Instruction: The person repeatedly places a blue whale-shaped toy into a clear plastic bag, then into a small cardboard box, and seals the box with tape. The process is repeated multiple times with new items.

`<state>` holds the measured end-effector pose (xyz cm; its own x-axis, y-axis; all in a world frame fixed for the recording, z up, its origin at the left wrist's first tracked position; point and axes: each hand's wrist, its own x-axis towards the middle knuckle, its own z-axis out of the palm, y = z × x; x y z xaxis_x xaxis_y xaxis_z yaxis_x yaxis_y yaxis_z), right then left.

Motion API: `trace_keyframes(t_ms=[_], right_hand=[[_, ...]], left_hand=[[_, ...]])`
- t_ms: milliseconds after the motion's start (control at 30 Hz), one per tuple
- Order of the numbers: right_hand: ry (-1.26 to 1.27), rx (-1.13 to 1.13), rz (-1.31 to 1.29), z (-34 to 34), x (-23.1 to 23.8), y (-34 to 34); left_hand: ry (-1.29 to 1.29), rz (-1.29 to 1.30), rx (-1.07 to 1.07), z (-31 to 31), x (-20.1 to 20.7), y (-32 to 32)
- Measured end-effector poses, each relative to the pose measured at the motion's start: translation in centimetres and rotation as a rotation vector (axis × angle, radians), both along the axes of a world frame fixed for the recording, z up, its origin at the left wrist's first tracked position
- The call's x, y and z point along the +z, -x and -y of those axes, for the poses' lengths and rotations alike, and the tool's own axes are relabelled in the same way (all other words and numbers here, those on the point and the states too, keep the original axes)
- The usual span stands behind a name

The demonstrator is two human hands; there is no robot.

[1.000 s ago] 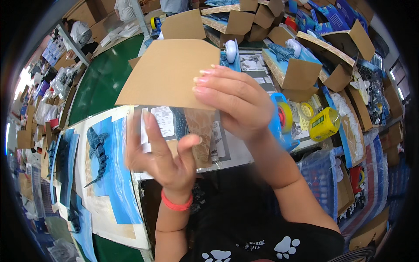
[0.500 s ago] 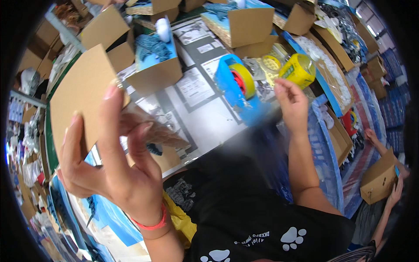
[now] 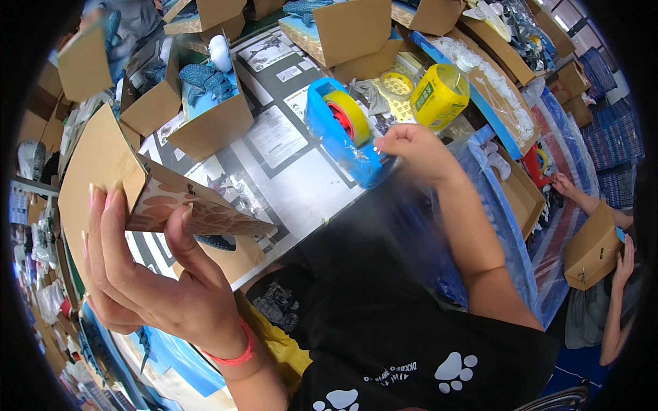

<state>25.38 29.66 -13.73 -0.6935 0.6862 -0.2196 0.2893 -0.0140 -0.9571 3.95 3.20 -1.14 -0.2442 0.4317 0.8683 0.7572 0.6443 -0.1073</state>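
A crowded workroom surrounds a pale bench (image 3: 298,195) with printed sheets on it. The left hand (image 3: 161,294) grips a cardboard box (image 3: 181,205) above its near edge, thumb on the patterned wall, fingers spread over the plain brown flap. The right hand (image 3: 421,154) presses thumb and fingers together at the near end of a blue tape dispenser (image 3: 322,120); whether tape lies between them is hard to tell. The box should be light, fairly stiff but easily creased, best held at the flap's folded corner. Its patterned wall's long axis runs rightward and slightly down; the flap faces left. The dispenser slants from upper left to lower right, beside a yellow bottle (image 3: 439,99).
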Motion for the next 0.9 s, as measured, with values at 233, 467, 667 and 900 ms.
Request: trace_keyframes(t_ms=[233,467,667,900], right_hand=[[0.188,-0.153,-0.001,4.3,1.3,-2.0],[0.287,-0.192,-0.052,5.3,-0.6,-3.1],[0.466,-0.166,-0.208,5.1,0.2,-3.4],[0.239,-0.24,-0.196,5.9,-2.7,-2.9]], left_hand=[[-0.005,-0.02,-0.007,-0.1,-0.2,0.4],[0.054,-0.13,0.03,-0.1,-0.4,1.1],[0.057,-0.16,0.027,0.4,-0.6,1.8],[0.041,-0.201,-0.075,0.4,-0.5,2.9]])
